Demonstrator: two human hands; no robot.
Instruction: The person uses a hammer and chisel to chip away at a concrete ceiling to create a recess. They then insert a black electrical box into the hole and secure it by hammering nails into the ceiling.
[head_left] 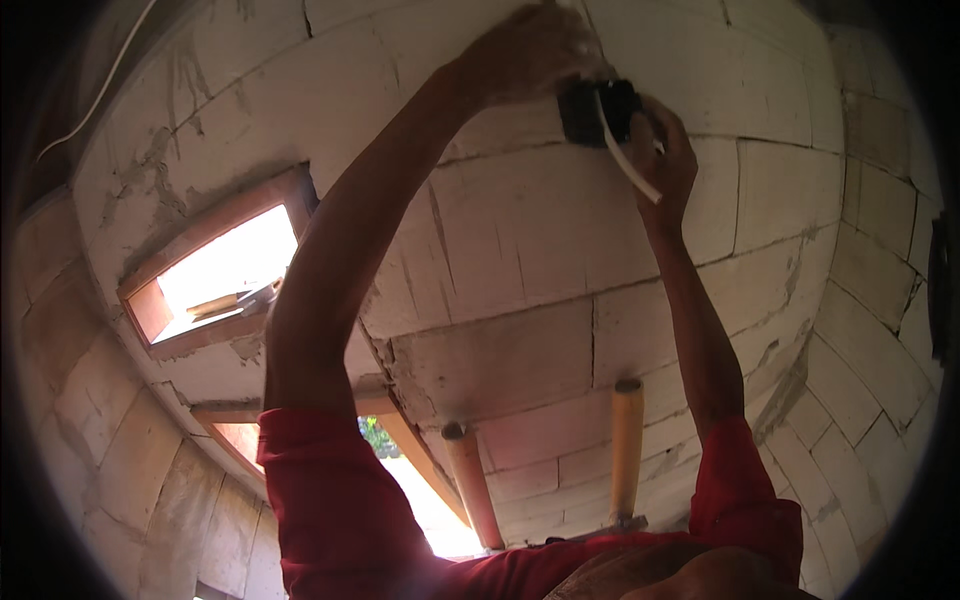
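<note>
A small black box (579, 114), perhaps an electrical box, is up against the pale block wall (520, 230). A short white cable (628, 167) hangs from its front, bending down to the right. My right hand (668, 152) grips the box's right side with bent fingers, close beside the cable. Higher and to the left, my left hand (540, 50) reaches just above the box. Motion blurs its fingers, so whether they hold anything is unclear. Both arms are raised, in short red sleeves.
At the left is a bright, wood-framed window opening (225, 265) with some objects on its sill. Below it is a second framed opening (425, 490). Two round wooden posts (627, 445) stand low in the middle. A thin white cable (100, 90) runs along the upper left.
</note>
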